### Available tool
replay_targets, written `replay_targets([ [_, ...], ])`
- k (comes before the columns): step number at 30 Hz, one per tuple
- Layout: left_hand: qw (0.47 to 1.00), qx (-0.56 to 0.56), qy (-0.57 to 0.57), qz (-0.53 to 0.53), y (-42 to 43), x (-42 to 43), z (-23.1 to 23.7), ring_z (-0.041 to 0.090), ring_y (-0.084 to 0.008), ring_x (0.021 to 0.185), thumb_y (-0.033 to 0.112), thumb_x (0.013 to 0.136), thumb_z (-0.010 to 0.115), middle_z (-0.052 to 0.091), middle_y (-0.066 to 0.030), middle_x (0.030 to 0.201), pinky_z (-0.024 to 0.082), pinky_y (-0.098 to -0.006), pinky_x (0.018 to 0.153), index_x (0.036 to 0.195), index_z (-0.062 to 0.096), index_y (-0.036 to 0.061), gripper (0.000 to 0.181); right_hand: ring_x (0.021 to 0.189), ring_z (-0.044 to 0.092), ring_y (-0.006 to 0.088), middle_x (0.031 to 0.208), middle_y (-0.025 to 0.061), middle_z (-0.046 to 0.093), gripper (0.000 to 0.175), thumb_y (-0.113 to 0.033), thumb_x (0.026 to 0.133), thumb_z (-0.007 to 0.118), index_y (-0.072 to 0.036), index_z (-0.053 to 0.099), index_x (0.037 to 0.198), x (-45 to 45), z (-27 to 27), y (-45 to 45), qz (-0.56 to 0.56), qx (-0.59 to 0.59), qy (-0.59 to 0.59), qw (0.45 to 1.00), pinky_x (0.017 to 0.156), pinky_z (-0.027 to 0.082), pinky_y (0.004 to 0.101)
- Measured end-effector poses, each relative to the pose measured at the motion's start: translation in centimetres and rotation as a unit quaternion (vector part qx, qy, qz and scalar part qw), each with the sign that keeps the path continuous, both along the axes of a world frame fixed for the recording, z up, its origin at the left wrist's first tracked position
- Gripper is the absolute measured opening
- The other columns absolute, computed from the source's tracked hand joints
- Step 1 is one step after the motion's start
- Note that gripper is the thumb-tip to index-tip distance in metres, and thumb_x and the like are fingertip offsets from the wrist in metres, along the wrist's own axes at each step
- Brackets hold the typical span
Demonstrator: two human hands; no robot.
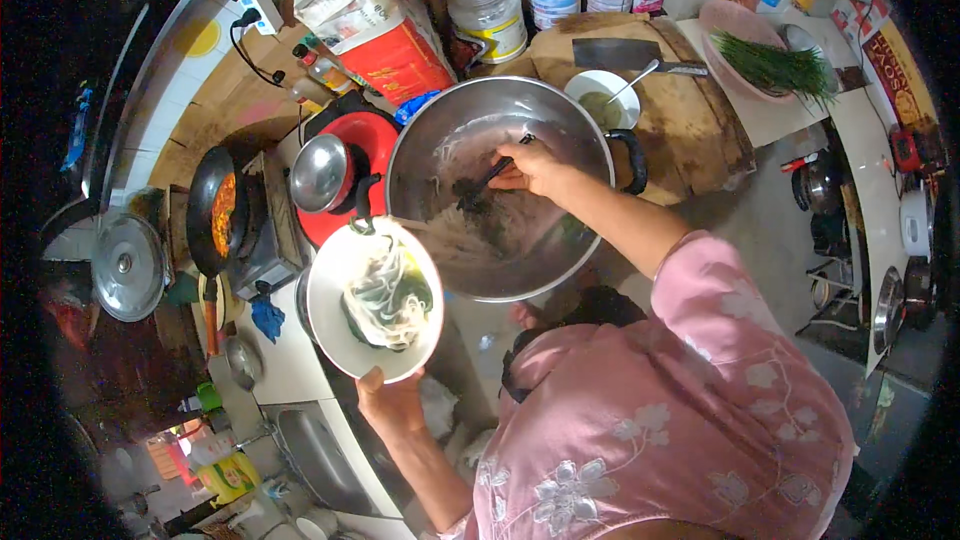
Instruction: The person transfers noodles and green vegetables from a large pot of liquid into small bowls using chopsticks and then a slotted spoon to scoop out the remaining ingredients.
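My left hand (391,399) grips the lower rim of a white bowl (328,315), tilted toward the camera beside the wok. Pale noodles (384,298) and dark green leaves lie in it, under bright light. My right hand (531,168) is closed around the handle of a black utensil (498,168) inside a large metal wok (424,141). The utensil's head reaches into cloudy liquid at the bottom; its exact shape is hard to make out. Some noodle strands show in the liquid. The wok has black side handles (630,161), and the bowl overlaps its left edge.
A cleaver (615,54) and a small white bowl (577,82) with a spoon rest on the wooden cutting board (675,135). Left of the wok are a red-rimmed metal bowl (321,171), a frying pan (202,202) with orange food, and a sink (322,457). Scallions or chives (772,64) lie in a pink basket (720,15).
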State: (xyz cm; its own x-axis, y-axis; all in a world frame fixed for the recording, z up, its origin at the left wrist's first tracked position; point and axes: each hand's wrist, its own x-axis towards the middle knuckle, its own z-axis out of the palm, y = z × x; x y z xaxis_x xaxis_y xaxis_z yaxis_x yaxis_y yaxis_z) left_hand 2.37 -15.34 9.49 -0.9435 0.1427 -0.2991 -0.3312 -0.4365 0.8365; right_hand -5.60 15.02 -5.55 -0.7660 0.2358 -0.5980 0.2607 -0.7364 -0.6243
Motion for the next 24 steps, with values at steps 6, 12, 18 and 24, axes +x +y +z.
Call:
replay_targets([
  [6, 1.0, 0.005, 0.011, 0.01, -0.3, 0.2, 0.2, 0.056, -0.0274, 0.088, 0.013, 0.063, 0.056, 0.05, -0.0159, 0.106, 0.055, -0.0338, 0.057, 0.118, 0.036, -0.0002, 0.06, 0.062, 0.061, 0.0286, 0.072, 0.0171, 0.058, 0.025, -0.021, 0.08, 0.051, 0.004, 0.053, 0.079, 0.3, 3.8, 2.1, -0.013, 0.01, 0.034, 0.999, 0.05, 0.053, 0.0297],
  [12, 1.0, -0.007, -0.016, 0.002, -1.0, -0.2, -0.3, 0.057, -0.0267, 0.085, 0.014, 0.062, 0.056, 0.051, -0.016, 0.104, 0.055, -0.0331, 0.056, 0.118, 0.036, -0.0011, 0.061, 0.063, 0.06, 0.0265, 0.077, 0.0167, 0.057, 0.022, -0.023, 0.081, 0.051, -0.001, 0.051, 0.081, 1.1, 6.4, 4.0, -0.061, -0.004, 0.066, 0.996, 0.051, 0.053, 0.0291],
  [18, 0.999, -0.031, -0.003, -0.024, 0.0, -0.5, -0.4, 0.058, -0.0235, 0.082, 0.018, 0.06, 0.057, 0.053, -0.0139, 0.101, 0.054, -0.0305, 0.056, 0.116, 0.036, -0.0014, 0.062, 0.061, 0.06, 0.0264, 0.074, 0.0173, 0.057, 0.024, -0.024, 0.079, 0.052, -0.001, 0.052, 0.081, 1.5, 9.6, 6.2, -0.062, -0.005, 0.112, 0.992, 0.05, 0.053, 0.0276],
  [24, 0.999, -0.032, -0.012, -0.042, -0.1, -0.8, -1.9, 0.058, -0.0232, 0.081, 0.019, 0.06, 0.057, 0.051, -0.0133, 0.103, 0.053, -0.0294, 0.054, 0.117, 0.035, 0.0005, 0.063, 0.06, 0.059, 0.0223, 0.069, 0.0134, 0.055, 0.023, -0.024, 0.08, 0.054, -0.001, 0.051, 0.079, 1.9, 15.2, 7.2, -0.093, 0.032, 0.153, 0.983, 0.047, 0.051, 0.024],
])
